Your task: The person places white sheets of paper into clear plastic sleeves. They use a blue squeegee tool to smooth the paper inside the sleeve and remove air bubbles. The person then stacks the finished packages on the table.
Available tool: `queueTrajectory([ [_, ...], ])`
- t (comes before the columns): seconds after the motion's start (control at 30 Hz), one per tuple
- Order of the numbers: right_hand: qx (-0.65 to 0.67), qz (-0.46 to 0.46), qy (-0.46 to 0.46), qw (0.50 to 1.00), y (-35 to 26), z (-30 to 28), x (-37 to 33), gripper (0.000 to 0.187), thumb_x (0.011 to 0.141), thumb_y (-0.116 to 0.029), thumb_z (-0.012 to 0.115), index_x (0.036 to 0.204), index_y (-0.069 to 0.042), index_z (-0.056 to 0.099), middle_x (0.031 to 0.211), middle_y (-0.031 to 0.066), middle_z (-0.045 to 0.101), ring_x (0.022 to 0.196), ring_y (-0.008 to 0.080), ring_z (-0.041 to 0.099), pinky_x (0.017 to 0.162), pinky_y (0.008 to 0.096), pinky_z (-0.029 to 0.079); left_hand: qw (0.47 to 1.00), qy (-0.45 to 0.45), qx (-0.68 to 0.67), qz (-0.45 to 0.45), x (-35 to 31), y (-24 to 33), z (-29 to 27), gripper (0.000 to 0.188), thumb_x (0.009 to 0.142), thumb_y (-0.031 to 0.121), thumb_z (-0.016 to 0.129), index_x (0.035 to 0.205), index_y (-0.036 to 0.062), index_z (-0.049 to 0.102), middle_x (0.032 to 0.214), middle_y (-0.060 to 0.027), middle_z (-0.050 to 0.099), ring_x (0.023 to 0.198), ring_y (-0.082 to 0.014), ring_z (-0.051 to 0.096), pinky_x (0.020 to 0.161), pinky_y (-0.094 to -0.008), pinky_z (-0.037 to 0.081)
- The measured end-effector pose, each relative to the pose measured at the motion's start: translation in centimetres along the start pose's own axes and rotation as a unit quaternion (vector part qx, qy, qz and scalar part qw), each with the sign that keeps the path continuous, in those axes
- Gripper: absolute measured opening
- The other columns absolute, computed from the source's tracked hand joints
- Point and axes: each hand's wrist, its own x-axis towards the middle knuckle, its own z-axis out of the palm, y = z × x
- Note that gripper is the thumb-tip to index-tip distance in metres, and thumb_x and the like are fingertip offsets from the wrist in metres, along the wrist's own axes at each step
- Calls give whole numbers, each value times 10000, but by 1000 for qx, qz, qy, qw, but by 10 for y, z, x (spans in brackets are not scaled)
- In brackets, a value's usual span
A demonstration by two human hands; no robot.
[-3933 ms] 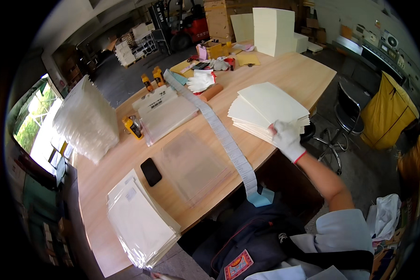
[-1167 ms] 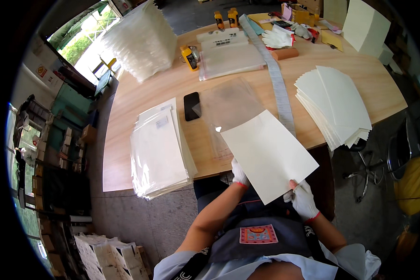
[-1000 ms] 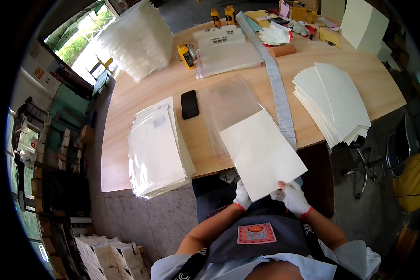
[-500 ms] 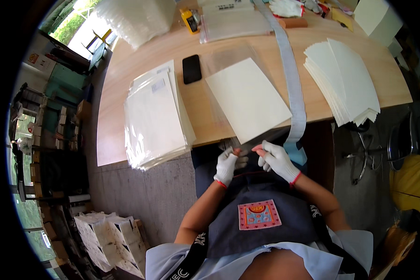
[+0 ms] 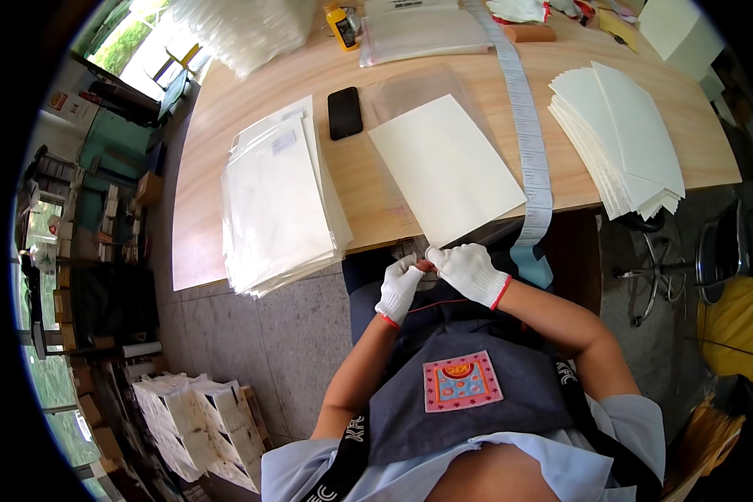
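My left hand (image 5: pixel 399 289) and my right hand (image 5: pixel 472 274) meet over my lap, just off the table's near edge. Both wear white knit gloves with red cuffs, and some bare fingertips show. Their fingers are closed and pressed together at the tips; anything between them is hidden. Just beyond lies a white sheet (image 5: pixel 448 167) on a clear plastic sleeve (image 5: pixel 410 88), one corner reaching the table edge near my fingers. Beside it a long strip of labels (image 5: pixel 530 142) runs down the table and hangs over the edge by my right hand.
Bagged white sheets (image 5: pixel 272 217) are stacked at the left, fanned white sheets (image 5: pixel 623 142) at the right. A black phone (image 5: pixel 345 113), yellow bottle (image 5: pixel 340 27), plastic bags (image 5: pixel 427 38) and spare gloves (image 5: pixel 519 8) lie farther back. A wheeled chair (image 5: pixel 715 259) stands at right.
My hands, apart before, have come together at the fingertips. My right hand moved left and slightly up, turning its back upward. The table's things sit slightly higher in view.
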Motion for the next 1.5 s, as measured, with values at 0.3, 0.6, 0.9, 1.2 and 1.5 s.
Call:
queueTrajectory([
  [0.3,689,394,276,542,121,-17,-118,152,859,-164,505,945,-39,524,766,66,579,662,149,576,548,270,465,998,21,-61,23,-15,-5,-11,276,870,271,569,897,-3,569,928,-128,633,759,-163,620,690,-290,520],
  [0.6,-29,390,-416,821,151,-5,-241,341,770,-330,594,1038,-119,597,933,155,630,915,320,593,757,411,481,796,175,424,394,-17,-17,-29,222,671,30,696,862,61,585,988,-137,616,685,-191,619,570,-282,489],
  [0.9,32,73,131,988,102,-39,-64,258,596,-214,728,788,-137,574,918,8,540,881,211,536,724,364,428,680,124,494,528,9,-1,-14,229,651,51,715,732,73,502,808,-69,595,635,-237,573,534,-314,457],
  [1.2,112,298,199,927,89,-12,-49,246,743,-278,656,690,-73,532,693,99,571,658,310,565,570,421,426,937,248,-12,244,18,-27,-5,223,777,53,665,815,79,446,691,32,468,615,-60,441,572,-206,393],
  [1.5,299,467,212,805,136,44,-120,452,790,-177,636,1162,-26,428,815,81,635,782,180,624,667,302,462,887,92,-437,-116,32,-85,1,221,926,162,376,1047,23,498,986,-131,576,785,-218,575,751,-374,505],
])
